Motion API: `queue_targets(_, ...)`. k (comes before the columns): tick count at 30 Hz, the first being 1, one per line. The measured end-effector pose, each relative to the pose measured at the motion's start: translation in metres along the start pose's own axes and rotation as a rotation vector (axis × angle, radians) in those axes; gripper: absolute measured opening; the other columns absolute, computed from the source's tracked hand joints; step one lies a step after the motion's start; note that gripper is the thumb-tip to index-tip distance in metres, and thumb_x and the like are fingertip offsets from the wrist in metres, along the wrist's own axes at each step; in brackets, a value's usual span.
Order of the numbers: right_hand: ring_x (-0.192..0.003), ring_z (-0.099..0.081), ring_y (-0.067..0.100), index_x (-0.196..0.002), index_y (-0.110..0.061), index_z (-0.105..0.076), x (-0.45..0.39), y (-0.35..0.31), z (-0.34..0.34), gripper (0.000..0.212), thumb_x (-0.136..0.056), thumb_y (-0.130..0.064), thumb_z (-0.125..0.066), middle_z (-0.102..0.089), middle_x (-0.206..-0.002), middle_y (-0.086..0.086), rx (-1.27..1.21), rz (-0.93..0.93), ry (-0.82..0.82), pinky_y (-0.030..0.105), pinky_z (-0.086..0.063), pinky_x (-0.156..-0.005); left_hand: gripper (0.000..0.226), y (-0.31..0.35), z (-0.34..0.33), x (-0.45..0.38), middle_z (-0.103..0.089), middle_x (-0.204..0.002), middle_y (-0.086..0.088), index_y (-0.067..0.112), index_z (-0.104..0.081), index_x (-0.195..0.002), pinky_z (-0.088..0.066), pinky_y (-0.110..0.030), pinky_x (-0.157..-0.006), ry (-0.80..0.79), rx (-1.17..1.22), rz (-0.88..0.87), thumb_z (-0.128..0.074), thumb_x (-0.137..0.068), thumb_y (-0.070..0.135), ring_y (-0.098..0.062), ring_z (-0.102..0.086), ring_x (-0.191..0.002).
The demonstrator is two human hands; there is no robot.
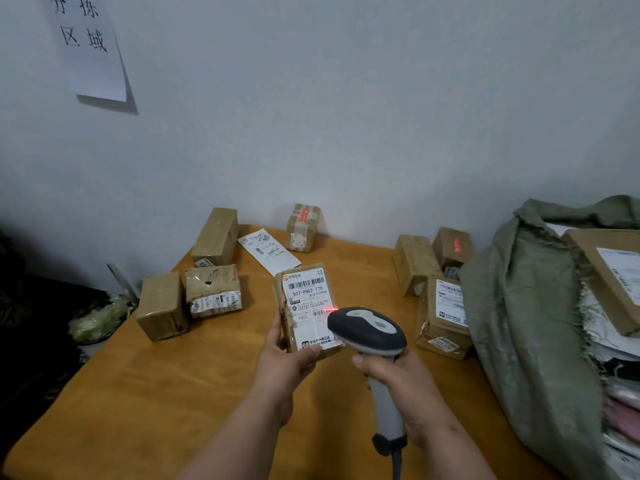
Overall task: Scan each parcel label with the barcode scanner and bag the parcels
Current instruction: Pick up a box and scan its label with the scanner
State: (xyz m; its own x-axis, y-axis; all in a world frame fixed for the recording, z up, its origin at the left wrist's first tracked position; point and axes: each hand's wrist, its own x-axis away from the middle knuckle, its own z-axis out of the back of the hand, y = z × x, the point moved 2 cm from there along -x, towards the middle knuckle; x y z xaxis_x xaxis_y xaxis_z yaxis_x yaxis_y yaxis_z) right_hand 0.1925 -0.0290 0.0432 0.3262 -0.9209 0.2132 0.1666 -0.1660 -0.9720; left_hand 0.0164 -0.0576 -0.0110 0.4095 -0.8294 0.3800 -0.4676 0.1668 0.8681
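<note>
Two hands work above the wooden table (194, 393): the right hand (398, 386) grasps a barcode scanner (369, 332) by its handle, the left hand (284, 358) clasps a small, seemingly light, stiff taped parcel (306, 306) by its near edge, beside a green sack (526, 323) at right.

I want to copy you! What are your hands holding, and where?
Left hand grips the parcel by its near end; right hand grips the scanner handle.

head-worn view, down over table (173, 393)
</note>
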Motion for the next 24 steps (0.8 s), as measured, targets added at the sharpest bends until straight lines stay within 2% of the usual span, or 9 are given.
queue_targets(3,-0.089,-0.067,0.018,-0.089,-0.05,-0.073,0.006,-0.001,0.004,0.036,-0.055,-0.039,-0.079,-0.076,-0.083,-0.012,0.005,0.022,-0.014,0.031,-0.049,-0.073,0.104,-0.003,-0.002,0.005,-0.071,-0.117,0.001,0.045,-0.028,-0.151,-0.057,-0.037,-0.081,-0.002,-0.002,-0.003,-0.073,-0.077,-0.014,-0.022,-0.069,-0.105)
queue_targets(8,-0.102,-0.066,0.011,-0.097,-0.043,-0.075,0.016,-0.002,0.007,0.039,-0.059,-0.037,-0.078,-0.076,-0.097,-0.016,0.026,0.039,-0.022,0.032,-0.051,-0.086,0.099,-0.005,-0.003,0.011,-0.071,-0.116,0.002,0.044,-0.035,-0.15,-0.057,-0.037,-0.082,-0.001,-0.006,-0.013,-0.074,-0.078,-0.012,-0.022,-0.069,-0.105)
queue_targets(12,-0.101,-0.066,0.007,-0.093,-0.056,-0.071,0.022,-0.005,0.006,0.039,-0.061,-0.036,-0.076,-0.075,-0.096,-0.019,0.053,0.062,-0.029,0.029,-0.05,-0.085,0.097,-0.003,-0.004,0.015,-0.07,-0.117,0.001,0.042,-0.036,-0.149,-0.056,-0.035,-0.079,0.004,0.0,-0.02,-0.073,-0.078,-0.013,-0.022,-0.069,-0.104)
queue_targets(15,-0.1,-0.066,0.005,-0.092,-0.057,-0.072,0.023,-0.005,0.005,0.038,-0.06,-0.037,-0.076,-0.075,-0.096,-0.02,0.058,0.07,-0.017,0.028,-0.049,-0.084,0.097,-0.001,-0.003,0.015,-0.07,-0.117,0.001,0.041,-0.036,-0.15,-0.056,-0.035,-0.079,-0.006,-0.002,-0.027,-0.072,-0.078,-0.014,-0.022,-0.069,-0.102)
queue_targets(20,-0.103,-0.065,0.005,-0.098,-0.049,-0.074,0.022,-0.004,0.002,0.038,-0.062,-0.038,-0.076,-0.075,-0.1,-0.019,0.033,0.057,0.013,0.03,-0.05,-0.088,0.096,0.0,0.001,0.01,-0.072,-0.113,0.003,0.042,-0.037,-0.149,-0.057,-0.038,-0.084,-0.038,-0.022,-0.022,-0.073,-0.079,-0.011,-0.022,-0.07,-0.103)
queue_targets(24,-0.105,-0.065,0.01,-0.098,-0.04,-0.074,0.02,-0.002,0.002,0.038,-0.06,-0.04,-0.078,-0.075,-0.096,-0.019,-0.017,0.015,0.115,0.03,-0.048,-0.084,0.096,-0.001,0.0,-0.001,-0.07,-0.118,0.001,0.04,-0.035,-0.151,-0.055,-0.046,-0.093,-0.077,-0.023,0.005,-0.074,-0.078,-0.009,-0.025,-0.067,-0.107)
